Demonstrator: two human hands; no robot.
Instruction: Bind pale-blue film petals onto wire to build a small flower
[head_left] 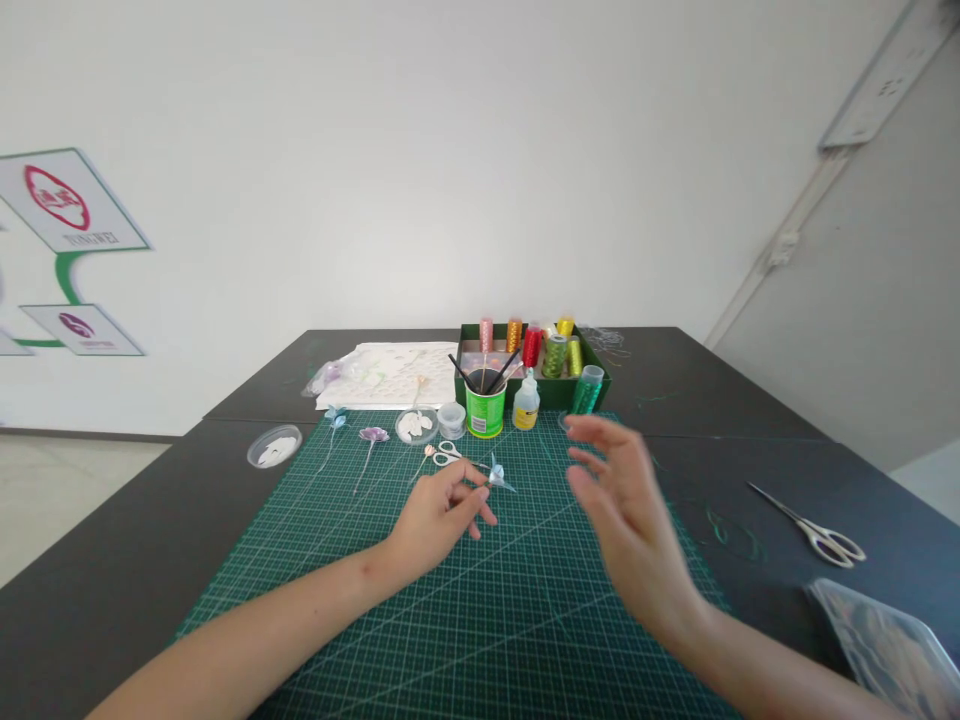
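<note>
Over the green cutting mat (465,620), my left hand (442,505) pinches a small pale-blue flower (497,476) between thumb and forefinger; its stem is mostly hidden by the fingers. My right hand (622,510) is raised to the right, a little blurred, thumb and fingers apart with nothing seen between them. Just beyond it stands a green thread spool (588,390). White-handled scissors (447,453) lie behind my left hand, beside a small pale bud on a stem (429,452). A purple flower (373,435) and another blue flower (336,416) lie farther left.
Behind the mat stand a green can of brushes (486,412), a glue bottle (526,402) and a dark green box (600,385) of thread spools. Dishes of white pieces (416,426) sit left. Larger scissors (817,535) and a plastic case (885,640) lie right.
</note>
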